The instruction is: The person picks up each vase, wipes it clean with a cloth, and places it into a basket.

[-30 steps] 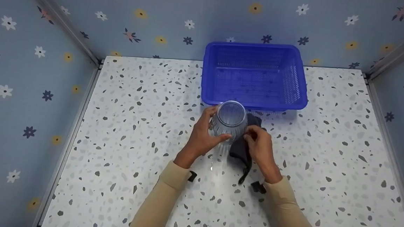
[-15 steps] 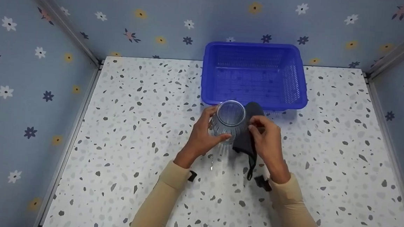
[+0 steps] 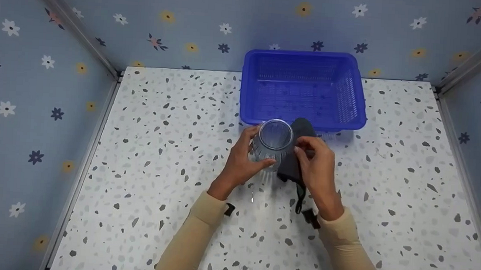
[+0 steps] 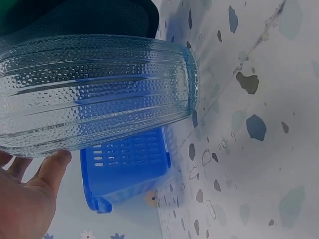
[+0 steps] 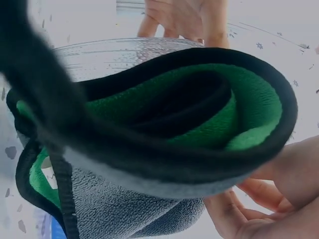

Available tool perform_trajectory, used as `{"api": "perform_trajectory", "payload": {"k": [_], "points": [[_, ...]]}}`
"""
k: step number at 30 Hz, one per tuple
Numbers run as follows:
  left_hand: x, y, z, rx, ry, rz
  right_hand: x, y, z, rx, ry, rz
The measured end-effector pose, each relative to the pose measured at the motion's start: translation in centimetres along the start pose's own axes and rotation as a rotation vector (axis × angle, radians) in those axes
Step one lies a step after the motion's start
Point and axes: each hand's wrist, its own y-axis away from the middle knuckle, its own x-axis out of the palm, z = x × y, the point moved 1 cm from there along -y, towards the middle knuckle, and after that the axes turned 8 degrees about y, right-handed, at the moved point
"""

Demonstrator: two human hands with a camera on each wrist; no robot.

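Left hand (image 3: 241, 162) curled round a ribbed clear glass jar (image 3: 274, 144), mouth facing up, right hand (image 3: 318, 167) pinching a grey-and-green cloth (image 3: 290, 168) with black edging just beside the jar, a blue plastic basket (image 3: 248, 89) just beyond them on the speckled surface (image 3: 160, 147)

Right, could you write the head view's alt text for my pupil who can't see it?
A person's left hand holds a clear ribbed glass jar, while the right hand holds a dark gray cloth beside it. Beyond them, a blue basket stands on a speckled table near a flowered wall.
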Motion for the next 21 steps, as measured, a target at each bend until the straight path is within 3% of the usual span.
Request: {"api": "perform_trajectory", "payload": {"k": [9,21], "points": [[0.0,0.0,0.0,0.014,0.008,-0.005,0.5,0.3,-1.0,0.014,0.004,0.024],[0.0,0.0,0.1,-0.004,0.006,0.013,4.3,1.4,-5.9,0.066,0.103,0.153]]}}
